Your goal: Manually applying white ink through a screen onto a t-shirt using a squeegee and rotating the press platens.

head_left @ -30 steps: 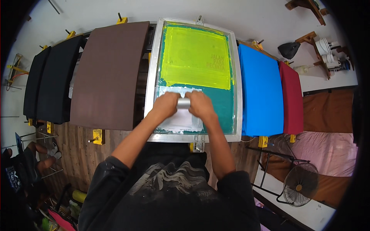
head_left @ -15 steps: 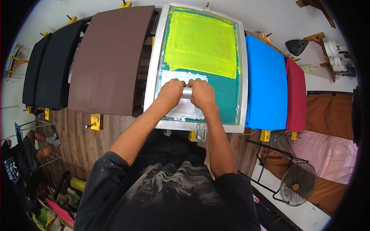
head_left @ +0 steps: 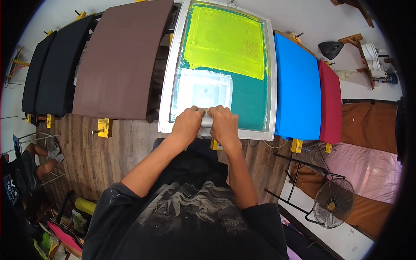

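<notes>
My left hand (head_left: pixel 187 123) and my right hand (head_left: pixel 223 123) are wrapped round a silver squeegee (head_left: pixel 206 122) at the near end of an aluminium-framed screen (head_left: pixel 271 104) with green mesh. Just beyond my hands, bright white ink (head_left: pixel 203 86) covers a squarish patch at the screen's lower left. A large band of yellow-green (head_left: pixel 223 34) covers the upper part, with faint lettering showing in it. The squeegee's blade is mostly hidden by my hands.
Platens covered in brown (head_left: pixel 117 60), black (head_left: pixel 60 69), blue (head_left: pixel 297 91) and red (head_left: pixel 329 99) flank the screen. A standing fan (head_left: pixel 333 203) is at lower right, above brown and pink cloths (head_left: pixel 364 164). Another person (head_left: pixel 26 173) sits at lower left beside a metal rack.
Both hands have drawn the squeegee toward me, to the screen's near edge, uncovering more of the white patch. The screen and platens also appear higher in the picture.
</notes>
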The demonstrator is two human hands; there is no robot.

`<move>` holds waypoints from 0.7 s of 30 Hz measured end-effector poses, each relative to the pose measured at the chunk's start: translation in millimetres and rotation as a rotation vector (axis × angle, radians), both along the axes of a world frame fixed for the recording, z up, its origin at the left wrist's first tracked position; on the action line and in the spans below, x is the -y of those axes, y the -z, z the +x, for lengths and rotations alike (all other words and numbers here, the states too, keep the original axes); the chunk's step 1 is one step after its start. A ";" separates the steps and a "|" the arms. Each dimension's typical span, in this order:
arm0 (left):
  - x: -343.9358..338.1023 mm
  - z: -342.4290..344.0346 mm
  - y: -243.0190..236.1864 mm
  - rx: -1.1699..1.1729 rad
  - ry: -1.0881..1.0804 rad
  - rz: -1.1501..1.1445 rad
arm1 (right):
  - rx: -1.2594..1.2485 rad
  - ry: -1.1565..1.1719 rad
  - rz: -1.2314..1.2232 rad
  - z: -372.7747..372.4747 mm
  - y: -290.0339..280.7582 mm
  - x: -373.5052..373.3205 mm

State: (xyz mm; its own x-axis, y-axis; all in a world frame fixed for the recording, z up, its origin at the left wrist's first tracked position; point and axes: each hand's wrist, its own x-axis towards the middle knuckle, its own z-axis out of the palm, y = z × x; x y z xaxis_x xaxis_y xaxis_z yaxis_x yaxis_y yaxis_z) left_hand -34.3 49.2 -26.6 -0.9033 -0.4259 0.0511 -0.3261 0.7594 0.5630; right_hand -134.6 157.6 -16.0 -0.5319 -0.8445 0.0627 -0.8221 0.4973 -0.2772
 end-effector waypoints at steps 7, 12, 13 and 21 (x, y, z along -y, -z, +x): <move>-4.4 8.0 5.2 -0.047 0.005 -0.039 | 0.050 -0.022 -0.154 12.8 -9.2 -24.2; -4.5 9.4 -0.8 -0.008 0.011 -0.035 | 0.315 0.392 -0.341 31.2 11.7 -91.9; -3.5 10.2 0.3 -0.033 0.025 -0.066 | 0.389 0.480 -0.346 35.8 23.3 -105.8; 11.2 3.2 1.2 -0.023 0.088 -0.051 | 1.485 0.749 -0.785 52.0 70.0 -115.9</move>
